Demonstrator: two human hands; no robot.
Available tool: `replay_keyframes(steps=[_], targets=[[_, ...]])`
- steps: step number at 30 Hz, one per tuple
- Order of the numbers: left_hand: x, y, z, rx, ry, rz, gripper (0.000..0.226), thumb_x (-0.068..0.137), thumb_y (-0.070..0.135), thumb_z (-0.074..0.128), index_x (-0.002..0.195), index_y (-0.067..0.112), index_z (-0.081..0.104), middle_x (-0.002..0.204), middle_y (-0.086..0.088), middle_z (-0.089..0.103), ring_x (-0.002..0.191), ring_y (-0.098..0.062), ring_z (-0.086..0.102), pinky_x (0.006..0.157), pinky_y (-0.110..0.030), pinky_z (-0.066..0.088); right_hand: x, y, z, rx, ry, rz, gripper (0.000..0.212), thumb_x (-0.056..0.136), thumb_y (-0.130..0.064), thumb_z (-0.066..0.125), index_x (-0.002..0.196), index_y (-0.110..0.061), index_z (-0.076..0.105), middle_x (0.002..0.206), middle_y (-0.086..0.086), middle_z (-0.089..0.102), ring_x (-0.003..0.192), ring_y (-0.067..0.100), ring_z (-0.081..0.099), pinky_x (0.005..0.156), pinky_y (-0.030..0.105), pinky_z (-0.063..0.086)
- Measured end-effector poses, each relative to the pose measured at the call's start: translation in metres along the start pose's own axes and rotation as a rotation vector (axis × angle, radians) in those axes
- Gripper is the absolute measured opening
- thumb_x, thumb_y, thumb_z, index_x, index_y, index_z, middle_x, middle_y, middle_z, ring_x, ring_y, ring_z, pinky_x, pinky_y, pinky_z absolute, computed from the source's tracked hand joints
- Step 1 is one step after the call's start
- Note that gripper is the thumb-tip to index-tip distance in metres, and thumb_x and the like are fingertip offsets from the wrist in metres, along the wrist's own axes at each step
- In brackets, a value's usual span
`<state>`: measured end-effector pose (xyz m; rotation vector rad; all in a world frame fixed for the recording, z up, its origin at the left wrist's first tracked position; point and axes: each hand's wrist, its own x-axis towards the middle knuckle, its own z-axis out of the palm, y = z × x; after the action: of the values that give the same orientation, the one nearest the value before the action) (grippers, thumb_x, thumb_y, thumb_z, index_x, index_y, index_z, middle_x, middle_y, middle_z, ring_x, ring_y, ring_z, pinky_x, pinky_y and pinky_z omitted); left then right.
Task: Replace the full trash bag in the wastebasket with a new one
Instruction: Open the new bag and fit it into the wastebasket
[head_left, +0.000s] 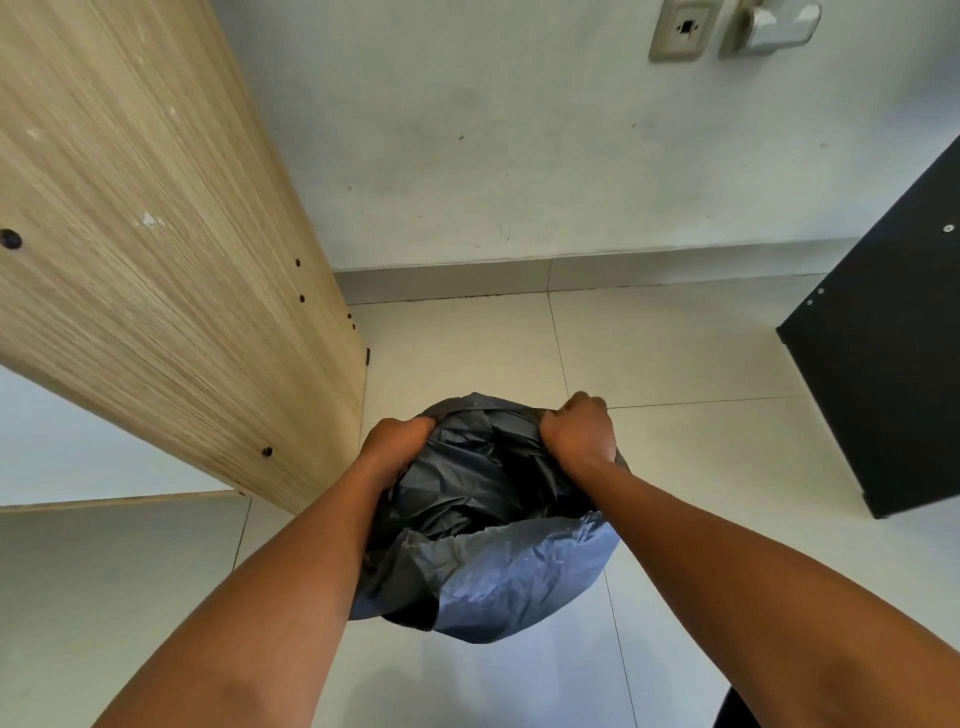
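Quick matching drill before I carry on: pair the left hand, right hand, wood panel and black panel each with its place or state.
Things:
1. left hand
2. right hand
3. wood panel
4. black panel

Places or states:
A. at the frame's right edge, standing on the floor
B. grip shut on the bag's left rim
C. fills the upper left, beside the bag
D. grip shut on the bag's right rim

Pairs: 1-B, 2-D, 3-C, 4-A
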<state>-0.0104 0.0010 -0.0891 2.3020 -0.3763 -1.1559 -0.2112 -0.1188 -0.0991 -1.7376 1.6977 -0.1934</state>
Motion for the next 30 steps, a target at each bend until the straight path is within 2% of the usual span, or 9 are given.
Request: replay_keyframes(steps=[4,8,10,13,16,20,24,27,30], targets=[[-0.002,-0.002,-0.006,-0.072,-0.058,-0.044,0.032,0.088,0.036,0.064,0.101,0.007,0.064,0.095,-0.011,0.07,0.084,-0.027,0.067,0.063,-0.03,0.049,-0.008,0.004,0.004,0.151,-0.024,-0.431,0.026,0.097,-0.046,0.053,0.109,-0.026,0.064,0.122,-0.004,0.058,0.106,0.019,0.06,0.095,0.036,0.05],[0.002,-0.004,-0.01,-0.088,0.002,0.084,0.022,0.084,0.028,0.065,0.077,0.007,0.066,0.082,-0.008,0.071,0.075,-0.026,0.064,0.061,-0.031,0.045,-0.008,0.004,0.004,-0.099,-0.15,-0.746,0.046,0.096,-0.057,0.045,0.131,-0.029,0.056,0.127,-0.004,0.065,0.113,0.02,0.061,0.104,0.041,0.046],[0.003,-0.005,-0.009,-0.041,0.041,0.202,0.029,0.087,0.036,0.064,0.081,0.008,0.067,0.083,-0.007,0.07,0.08,-0.026,0.064,0.064,-0.033,0.045,-0.008,0.001,0.005,-0.12,-0.269,-0.662,0.047,0.098,-0.055,0.044,0.136,-0.03,0.053,0.128,0.001,0.066,0.114,0.024,0.061,0.099,0.038,0.048],[-0.004,-0.011,-0.006,0.005,0.055,0.406,0.039,0.089,0.054,0.067,0.109,0.021,0.06,0.091,-0.002,0.067,0.085,-0.019,0.065,0.071,-0.032,0.05,-0.005,0.001,0.007,-0.162,-0.306,-0.627,0.03,0.102,-0.046,0.044,0.104,-0.023,0.063,0.098,0.003,0.069,0.091,0.027,0.063,0.074,0.032,0.045],[-0.011,-0.014,-0.006,0.234,0.027,0.643,0.056,0.086,0.068,0.064,0.134,0.043,0.052,0.098,0.011,0.067,0.09,-0.008,0.065,0.079,-0.027,0.053,-0.003,-0.004,0.008,-0.19,-0.277,-0.635,0.035,0.103,-0.044,0.044,0.093,-0.017,0.064,0.09,0.002,0.057,0.082,0.021,0.055,0.07,0.031,0.038],[-0.006,-0.015,-0.003,0.494,0.061,0.737,0.045,0.086,0.074,0.058,0.103,0.035,0.073,0.089,0.016,0.058,0.084,-0.008,0.059,0.067,-0.021,0.041,-0.002,-0.006,0.008,-0.167,-0.259,-0.564,0.03,0.101,-0.045,0.049,0.086,-0.021,0.057,0.087,0.0,0.056,0.081,0.021,0.055,0.069,0.031,0.038],[0.004,-0.021,-0.005,0.393,0.133,0.685,0.06,0.077,0.079,0.061,0.072,0.019,0.06,0.091,0.007,0.055,0.081,-0.012,0.057,0.068,-0.027,0.045,-0.001,-0.004,0.005,-0.03,-0.281,-0.472,0.025,0.095,-0.045,0.059,0.098,-0.02,0.06,0.088,-0.002,0.062,0.082,0.019,0.059,0.07,0.031,0.043],[0.0,-0.019,-0.006,0.317,0.009,0.574,0.059,0.077,0.07,0.071,0.073,0.014,0.052,0.075,0.0,0.06,0.071,-0.02,0.058,0.064,-0.032,0.042,0.003,-0.004,0.001,0.03,-0.305,-0.388,0.031,0.091,-0.046,0.064,0.094,-0.015,0.061,0.087,0.001,0.064,0.081,0.018,0.059,0.066,0.03,0.042],[-0.002,-0.018,-0.004,0.263,-0.021,0.568,0.046,0.081,0.058,0.075,0.098,0.02,0.055,0.087,-0.001,0.063,0.08,-0.018,0.061,0.068,-0.032,0.046,0.006,-0.001,0.003,0.16,-0.301,-0.312,0.029,0.088,-0.044,0.07,0.093,-0.016,0.061,0.088,0.002,0.065,0.081,0.018,0.06,0.067,0.029,0.045]])
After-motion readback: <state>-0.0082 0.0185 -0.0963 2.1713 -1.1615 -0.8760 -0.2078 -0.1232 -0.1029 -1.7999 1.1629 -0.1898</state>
